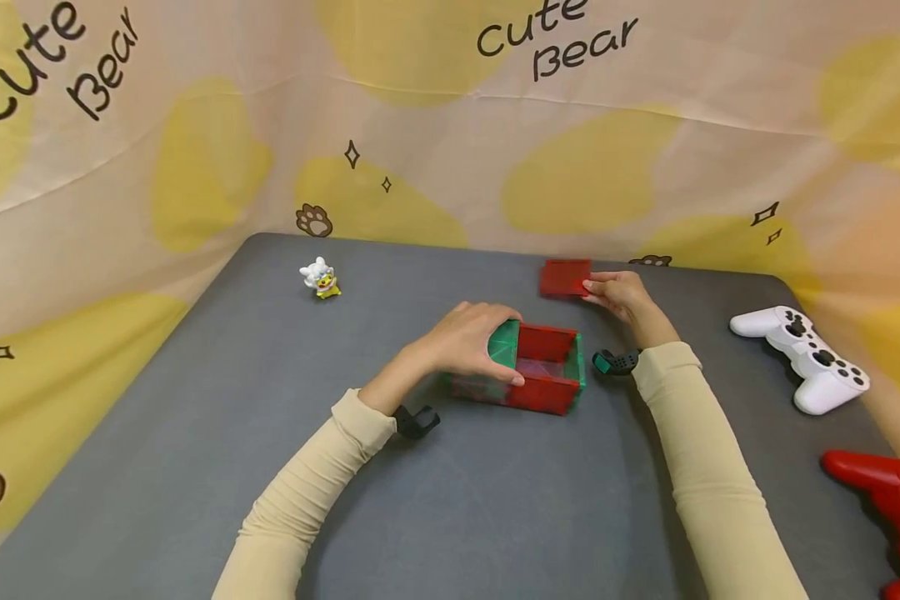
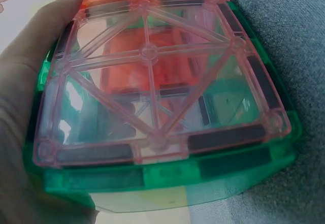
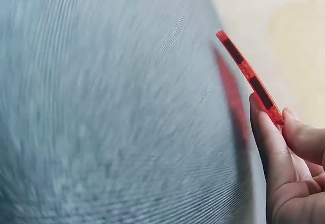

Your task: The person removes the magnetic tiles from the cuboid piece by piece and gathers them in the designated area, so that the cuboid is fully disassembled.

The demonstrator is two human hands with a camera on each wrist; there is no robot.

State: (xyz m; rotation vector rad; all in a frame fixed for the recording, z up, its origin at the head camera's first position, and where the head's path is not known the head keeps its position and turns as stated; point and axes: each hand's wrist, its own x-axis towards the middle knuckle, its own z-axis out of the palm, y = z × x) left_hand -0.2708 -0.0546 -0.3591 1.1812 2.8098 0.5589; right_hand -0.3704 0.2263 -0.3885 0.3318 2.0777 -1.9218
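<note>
your left hand reaches over the left end of the tile box and grips it, thumb on the near side, fingers over the far side; those fingertips are hidden behind the box. your right hand pinches a red tile between thumb and fingers, beyond the box's right half and apart from it. from the right wrist you see that tile only edge-on, so its face is lost there, with a blurred red patch beside it.

the box sits mid-table, a green tile on its top left, its right part uncovered. your left hand covers much of its left end; from the left wrist, a clear pink tile framed in green fills the view, and shapes behind it are hard to sort out.

a small figurine stands at far left, its details too small to read. at right lies a white controller; the red controller is cut off by the edge.
</note>
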